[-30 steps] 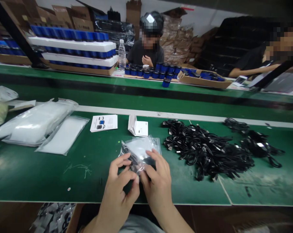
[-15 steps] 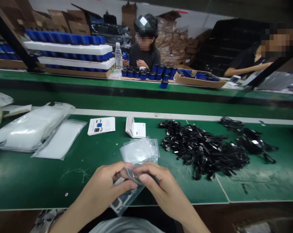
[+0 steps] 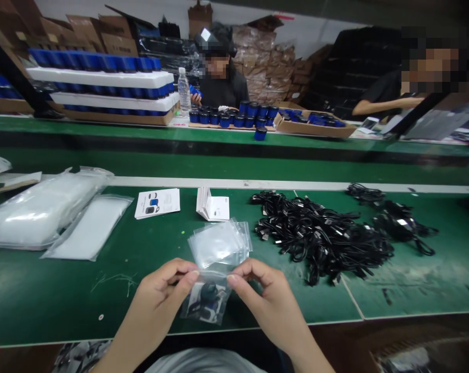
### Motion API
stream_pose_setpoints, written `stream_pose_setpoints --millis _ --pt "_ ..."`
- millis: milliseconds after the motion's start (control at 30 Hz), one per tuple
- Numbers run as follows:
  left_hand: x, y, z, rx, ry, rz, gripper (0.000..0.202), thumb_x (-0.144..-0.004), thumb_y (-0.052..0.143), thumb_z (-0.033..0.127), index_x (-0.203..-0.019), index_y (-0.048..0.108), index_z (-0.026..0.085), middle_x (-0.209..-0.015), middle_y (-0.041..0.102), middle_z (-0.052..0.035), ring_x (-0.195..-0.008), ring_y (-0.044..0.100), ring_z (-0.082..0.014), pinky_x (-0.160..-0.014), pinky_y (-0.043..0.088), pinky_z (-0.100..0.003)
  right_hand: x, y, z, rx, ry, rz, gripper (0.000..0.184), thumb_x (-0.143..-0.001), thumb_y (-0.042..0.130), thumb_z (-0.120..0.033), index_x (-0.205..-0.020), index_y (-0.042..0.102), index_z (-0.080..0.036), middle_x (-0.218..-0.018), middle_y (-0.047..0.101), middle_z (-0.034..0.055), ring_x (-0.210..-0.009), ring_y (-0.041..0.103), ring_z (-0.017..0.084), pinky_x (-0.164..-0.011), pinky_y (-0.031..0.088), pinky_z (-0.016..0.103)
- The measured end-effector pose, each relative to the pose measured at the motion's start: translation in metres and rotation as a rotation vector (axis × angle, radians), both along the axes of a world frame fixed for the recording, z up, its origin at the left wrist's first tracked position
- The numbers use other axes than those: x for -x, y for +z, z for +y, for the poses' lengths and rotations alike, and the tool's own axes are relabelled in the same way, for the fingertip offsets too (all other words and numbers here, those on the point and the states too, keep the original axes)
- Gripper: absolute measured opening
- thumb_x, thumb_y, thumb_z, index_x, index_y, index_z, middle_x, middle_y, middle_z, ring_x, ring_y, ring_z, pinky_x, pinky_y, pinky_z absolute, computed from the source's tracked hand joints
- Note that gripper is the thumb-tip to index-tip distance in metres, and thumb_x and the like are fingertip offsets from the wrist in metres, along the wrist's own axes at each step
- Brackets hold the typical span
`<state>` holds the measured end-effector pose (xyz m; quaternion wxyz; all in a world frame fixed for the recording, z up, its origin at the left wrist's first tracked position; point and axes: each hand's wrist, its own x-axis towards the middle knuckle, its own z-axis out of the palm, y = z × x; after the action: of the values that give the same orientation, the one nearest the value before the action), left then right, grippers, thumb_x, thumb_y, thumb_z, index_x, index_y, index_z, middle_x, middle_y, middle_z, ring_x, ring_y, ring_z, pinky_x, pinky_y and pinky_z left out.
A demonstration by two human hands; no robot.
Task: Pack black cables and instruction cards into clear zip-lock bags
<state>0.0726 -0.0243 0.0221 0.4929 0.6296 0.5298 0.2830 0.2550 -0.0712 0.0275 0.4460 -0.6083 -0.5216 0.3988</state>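
Observation:
A clear plastic zip bag (image 3: 206,303) hangs between my hands over the bench's front edge. Inside it show a black cable and a printed paper. My left hand (image 3: 166,290) pinches the bag's top left corner between thumb and fingers. At the top right corner, my right hand (image 3: 260,287) grips it the same way. Just beyond my fingers lies a loose stack of flat clear bags (image 3: 219,243). Behind that stack stand folded leaflets (image 3: 219,207). A pile of printed leaflets (image 3: 157,203) lies to their left.
Black USB cables (image 3: 320,238) form a large heap on the right, with smaller bundles (image 3: 403,223) beyond. Plastic packs of white bags (image 3: 89,228) lie left. Across the raised green ledge, a co-worker (image 3: 222,77) sits behind blue jars (image 3: 238,120); another person (image 3: 390,98) is at right.
My hands have spread apart along the bag's top edge, pulling it straight. The bag now hangs flatter, with its contents facing me. The camera view has shifted slightly.

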Motion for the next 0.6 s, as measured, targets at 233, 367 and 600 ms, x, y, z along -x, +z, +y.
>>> stream_pose_setpoints --millis 233,367,600 --pt "-0.0047 0.0066 -0.0033 -0.118 0.064 -0.06 0.022 -0.077 0.059 0.038 -0.066 0.066 0.02 -0.071 0.061 0.0003 -0.064 0.058 -0.0125 -0.048 0.045 -0.016 -0.0023 0.0007 -0.0025 -0.096 0.0 -0.011 0.015 -0.081 0.058 -0.021 -0.066 0.06 -0.018 -0.064 0.06 -0.0017 -0.062 0.055 0.012 -0.06 0.043 0.022" --pt "-0.0058 0.0074 -0.0048 -0.18 0.053 -0.056 0.02 -0.077 0.058 0.034 -0.065 0.067 0.02 -0.071 0.063 -0.0002 -0.063 0.058 -0.0122 -0.047 0.043 -0.016 -0.0014 -0.0004 -0.0033 -0.123 -0.002 -0.026 0.015 -0.082 0.057 -0.02 -0.067 0.059 -0.018 -0.065 0.06 -0.0018 -0.063 0.055 0.012 -0.06 0.042 0.022" --pt "-0.0026 0.0015 -0.0047 -0.146 0.023 -0.031 0.021 -0.079 0.058 0.035 -0.067 0.067 0.02 -0.073 0.064 -0.0005 -0.064 0.059 -0.0123 -0.048 0.044 -0.016 0.0006 -0.0032 -0.0027 -0.117 0.017 -0.011 0.013 -0.082 0.058 -0.019 -0.069 0.061 -0.018 -0.067 0.062 -0.002 -0.064 0.056 0.012 -0.062 0.042 0.021"
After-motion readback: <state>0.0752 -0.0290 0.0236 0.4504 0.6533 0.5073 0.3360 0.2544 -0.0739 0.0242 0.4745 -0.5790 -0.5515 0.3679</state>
